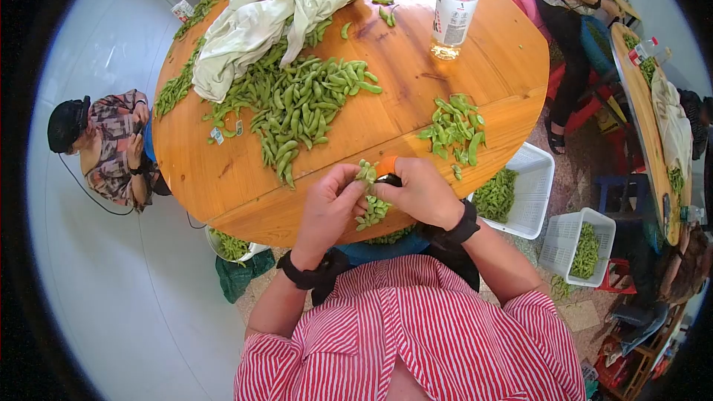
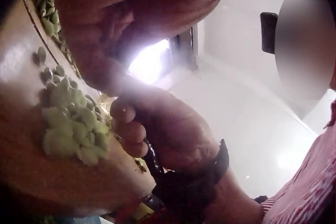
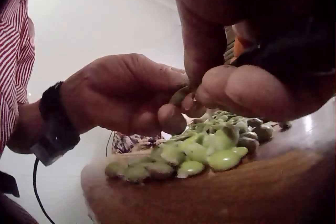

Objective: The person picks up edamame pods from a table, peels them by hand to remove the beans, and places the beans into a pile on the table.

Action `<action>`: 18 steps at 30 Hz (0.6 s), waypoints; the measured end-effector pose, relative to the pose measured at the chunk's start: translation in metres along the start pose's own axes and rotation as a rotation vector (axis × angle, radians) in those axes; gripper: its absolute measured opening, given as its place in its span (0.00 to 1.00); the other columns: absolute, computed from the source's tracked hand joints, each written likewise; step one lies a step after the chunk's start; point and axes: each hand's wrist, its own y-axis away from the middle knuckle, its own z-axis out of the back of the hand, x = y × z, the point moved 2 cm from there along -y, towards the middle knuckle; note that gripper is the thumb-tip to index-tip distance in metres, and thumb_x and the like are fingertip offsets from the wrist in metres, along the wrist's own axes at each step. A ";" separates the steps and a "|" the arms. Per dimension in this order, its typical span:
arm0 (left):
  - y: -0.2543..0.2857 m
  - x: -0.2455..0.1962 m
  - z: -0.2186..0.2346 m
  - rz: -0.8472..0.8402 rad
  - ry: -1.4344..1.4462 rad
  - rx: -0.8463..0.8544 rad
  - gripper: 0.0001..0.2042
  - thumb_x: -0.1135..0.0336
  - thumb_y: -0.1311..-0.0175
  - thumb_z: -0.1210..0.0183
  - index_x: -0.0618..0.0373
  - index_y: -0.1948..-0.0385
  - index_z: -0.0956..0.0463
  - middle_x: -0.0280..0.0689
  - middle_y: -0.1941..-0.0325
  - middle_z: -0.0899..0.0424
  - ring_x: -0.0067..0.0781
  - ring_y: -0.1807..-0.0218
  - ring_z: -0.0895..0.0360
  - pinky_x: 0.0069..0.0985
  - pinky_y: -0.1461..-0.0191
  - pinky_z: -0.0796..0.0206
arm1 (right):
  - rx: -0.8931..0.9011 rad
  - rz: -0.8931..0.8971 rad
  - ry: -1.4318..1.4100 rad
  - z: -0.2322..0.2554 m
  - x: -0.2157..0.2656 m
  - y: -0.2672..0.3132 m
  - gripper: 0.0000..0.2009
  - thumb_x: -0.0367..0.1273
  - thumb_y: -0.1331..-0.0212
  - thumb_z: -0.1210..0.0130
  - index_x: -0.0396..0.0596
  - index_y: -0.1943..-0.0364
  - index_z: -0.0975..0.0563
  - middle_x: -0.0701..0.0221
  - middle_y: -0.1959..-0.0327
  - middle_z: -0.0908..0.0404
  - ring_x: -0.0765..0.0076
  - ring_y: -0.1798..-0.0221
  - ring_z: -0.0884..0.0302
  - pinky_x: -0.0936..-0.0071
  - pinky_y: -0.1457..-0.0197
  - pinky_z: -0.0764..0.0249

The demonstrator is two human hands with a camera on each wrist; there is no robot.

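My left hand (image 1: 329, 204) pinches a green bean pod (image 3: 179, 96) between thumb and fingers, over the table's front edge. Close against it, my right hand (image 1: 425, 194) curls round a tool with an orange part (image 1: 388, 165) and a dark handle (image 2: 152, 161); its working end is hidden by the hands. Both hands' fingertips meet at the pod. Just below them lies a small heap of pale green beans (image 3: 215, 150). A large pile of bean pods (image 1: 304, 100) spreads farther back, and a smaller pile of pods (image 1: 454, 128) lies to the right.
A pale cloth (image 1: 252, 37) partly covers the large pile on the wooden table (image 1: 386, 70). A bottle (image 1: 454, 11) stands at the back right. White baskets (image 1: 541, 189) with pods stand on the floor. Another person (image 1: 111, 145) sits at left; others are at right.
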 end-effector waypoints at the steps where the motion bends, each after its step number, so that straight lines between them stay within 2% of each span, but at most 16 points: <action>1: 0.000 -0.001 -0.001 -0.007 -0.036 -0.036 0.08 0.69 0.29 0.46 0.61 0.55 0.25 0.28 0.70 0.21 0.14 0.71 0.24 0.14 0.69 0.31 | 0.018 -0.033 -0.006 0.001 0.002 0.000 0.11 0.34 0.45 0.38 0.37 0.69 0.22 0.55 0.80 0.24 0.58 0.77 0.23 0.65 0.72 0.31; 3: -0.001 0.001 0.000 -0.014 -0.072 -0.072 0.08 0.69 0.30 0.46 0.61 0.54 0.24 0.28 0.70 0.21 0.15 0.70 0.24 0.14 0.68 0.31 | 0.034 -0.065 -0.012 0.001 0.002 -0.001 0.11 0.34 0.45 0.38 0.37 0.67 0.22 0.56 0.81 0.24 0.61 0.78 0.24 0.66 0.73 0.31; 5: -0.002 0.006 0.003 -0.108 -0.134 -0.117 0.09 0.70 0.30 0.45 0.62 0.53 0.24 0.28 0.68 0.20 0.15 0.70 0.24 0.14 0.68 0.31 | -0.063 -0.063 0.190 0.003 0.000 0.000 0.11 0.33 0.45 0.38 0.36 0.68 0.21 0.60 0.81 0.24 0.67 0.79 0.27 0.67 0.73 0.32; 9: 0.001 0.001 0.002 -0.111 -0.222 -0.110 0.09 0.71 0.31 0.45 0.62 0.52 0.23 0.29 0.68 0.20 0.16 0.70 0.23 0.15 0.67 0.31 | -0.130 -0.071 0.095 0.006 0.004 0.002 0.12 0.34 0.44 0.38 0.35 0.68 0.23 0.61 0.81 0.25 0.70 0.79 0.30 0.67 0.74 0.33; 11: 0.005 -0.003 -0.004 -0.123 -0.295 -0.087 0.09 0.72 0.31 0.45 0.63 0.54 0.23 0.30 0.68 0.20 0.16 0.70 0.23 0.16 0.68 0.31 | -0.053 -0.120 0.087 0.007 0.007 0.002 0.13 0.34 0.43 0.38 0.36 0.68 0.24 0.66 0.82 0.27 0.74 0.79 0.31 0.71 0.75 0.34; 12: 0.005 -0.003 -0.006 -0.123 -0.295 -0.085 0.09 0.72 0.31 0.45 0.63 0.54 0.23 0.30 0.68 0.20 0.16 0.70 0.23 0.16 0.68 0.31 | -0.054 -0.121 0.087 0.006 0.004 0.002 0.13 0.34 0.43 0.38 0.36 0.68 0.24 0.66 0.82 0.27 0.74 0.79 0.31 0.71 0.75 0.34; 14: 0.005 -0.003 -0.008 -0.102 -0.195 -0.042 0.08 0.72 0.32 0.45 0.64 0.55 0.24 0.31 0.69 0.20 0.17 0.70 0.23 0.16 0.68 0.31 | -0.088 -0.192 -0.222 0.002 -0.004 0.001 0.19 0.39 0.46 0.36 0.34 0.76 0.28 0.53 0.81 0.25 0.59 0.79 0.26 0.65 0.74 0.32; 15: 0.005 -0.004 -0.007 -0.103 -0.196 -0.045 0.08 0.72 0.32 0.45 0.64 0.55 0.24 0.31 0.69 0.20 0.17 0.70 0.23 0.16 0.68 0.31 | -0.086 -0.189 -0.222 0.002 -0.002 0.002 0.19 0.39 0.46 0.36 0.34 0.76 0.28 0.53 0.81 0.25 0.59 0.79 0.26 0.65 0.74 0.32; 17: 0.002 -0.007 -0.005 -0.142 -0.334 -0.043 0.08 0.71 0.32 0.45 0.64 0.56 0.24 0.31 0.70 0.20 0.17 0.71 0.22 0.16 0.69 0.31 | -0.078 -0.204 -0.269 0.004 0.005 0.006 0.09 0.32 0.40 0.39 0.41 0.71 0.25 0.79 0.82 0.30 0.86 0.77 0.35 0.80 0.76 0.38; 18: 0.001 -0.007 -0.004 -0.142 -0.333 -0.043 0.08 0.71 0.32 0.45 0.64 0.56 0.24 0.31 0.70 0.20 0.17 0.71 0.22 0.16 0.69 0.31 | -0.079 -0.205 -0.268 0.003 0.004 0.006 0.09 0.32 0.40 0.39 0.41 0.71 0.25 0.79 0.82 0.30 0.86 0.77 0.35 0.80 0.76 0.38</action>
